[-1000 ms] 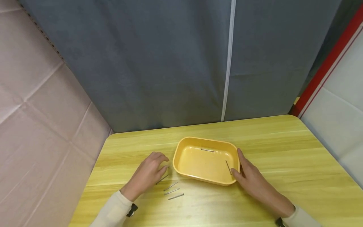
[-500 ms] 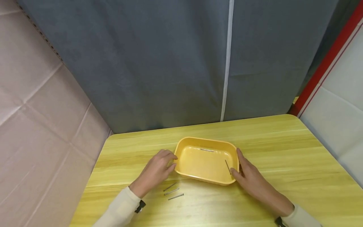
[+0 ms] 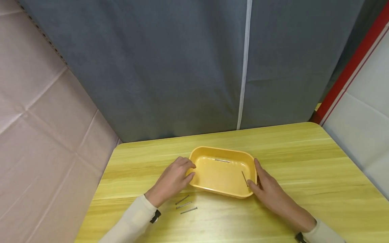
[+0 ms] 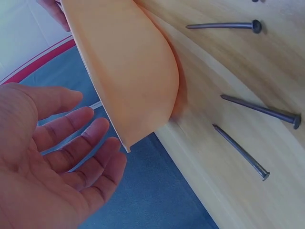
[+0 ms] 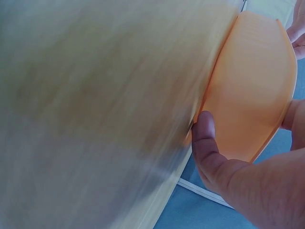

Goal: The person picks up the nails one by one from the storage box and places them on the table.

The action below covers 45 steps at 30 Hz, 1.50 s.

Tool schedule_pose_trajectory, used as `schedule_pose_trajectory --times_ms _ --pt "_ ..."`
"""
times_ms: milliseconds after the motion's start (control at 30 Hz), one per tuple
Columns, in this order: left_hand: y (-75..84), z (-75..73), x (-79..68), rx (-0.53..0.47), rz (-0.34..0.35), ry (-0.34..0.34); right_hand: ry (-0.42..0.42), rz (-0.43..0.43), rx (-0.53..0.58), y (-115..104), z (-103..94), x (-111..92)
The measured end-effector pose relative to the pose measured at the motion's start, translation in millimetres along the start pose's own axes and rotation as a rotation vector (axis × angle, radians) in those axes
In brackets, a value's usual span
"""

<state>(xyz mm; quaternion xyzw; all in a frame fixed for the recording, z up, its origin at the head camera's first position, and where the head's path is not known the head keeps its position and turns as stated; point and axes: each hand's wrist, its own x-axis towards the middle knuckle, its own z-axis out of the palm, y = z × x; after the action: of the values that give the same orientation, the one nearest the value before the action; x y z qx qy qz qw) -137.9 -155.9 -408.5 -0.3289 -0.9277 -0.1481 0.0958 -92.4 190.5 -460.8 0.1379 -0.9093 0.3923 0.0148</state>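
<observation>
A yellow plastic tray point(image 3: 218, 173) stands on the wooden table, with one nail point(image 3: 223, 161) by its far wall and another nail point(image 3: 244, 179) near its right end. My right hand point(image 3: 268, 190) grips that right end, thumb at the inner side and fingers outside. Over the tray's left rim is my left hand point(image 3: 174, 177). In the left wrist view its fingers point(image 4: 86, 138) are loosely bent, and nothing shows between them. Several loose nails point(image 3: 188, 210) lie on the table near the left wrist; the left wrist view shows them with flat heads.
The wooden table point(image 3: 288, 158) reaches back to a grey curtain point(image 3: 170, 67) with a white seam. A pinkish sheet point(image 3: 54, 135) hangs at the left, and a white panel with a red edge point(image 3: 361, 111) at the right.
My left hand has moved right, from beside the nails to over the tray's left rim. A nail beside it is no longer visible in the head view. My right hand stays put.
</observation>
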Motion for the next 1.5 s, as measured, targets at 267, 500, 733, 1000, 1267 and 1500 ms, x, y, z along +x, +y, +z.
schedule_pose_trajectory --times_ms 267,500,733,1000,1267,1500 --pt "2.3 1.0 5.2 0.009 0.012 -0.017 -0.004 0.013 0.000 -1 -0.4 0" --pt "3.9 4.1 10.4 0.008 0.021 -0.017 -0.001 -0.005 0.011 0 1.2 0" --pt "6.1 9.8 17.3 0.006 0.045 -0.015 -0.007 -0.011 0.006 -1 0.2 -1" --pt "8.0 14.1 24.4 0.022 0.062 -0.011 -0.005 -0.010 -0.002 0 0.2 -1" --pt "12.7 17.5 33.6 0.016 0.070 -0.018 -0.001 -0.010 -0.001 0 0.6 -1" --pt "14.2 25.0 42.6 0.037 0.082 -0.039 0.004 -0.013 0.003 0 0.5 -1"
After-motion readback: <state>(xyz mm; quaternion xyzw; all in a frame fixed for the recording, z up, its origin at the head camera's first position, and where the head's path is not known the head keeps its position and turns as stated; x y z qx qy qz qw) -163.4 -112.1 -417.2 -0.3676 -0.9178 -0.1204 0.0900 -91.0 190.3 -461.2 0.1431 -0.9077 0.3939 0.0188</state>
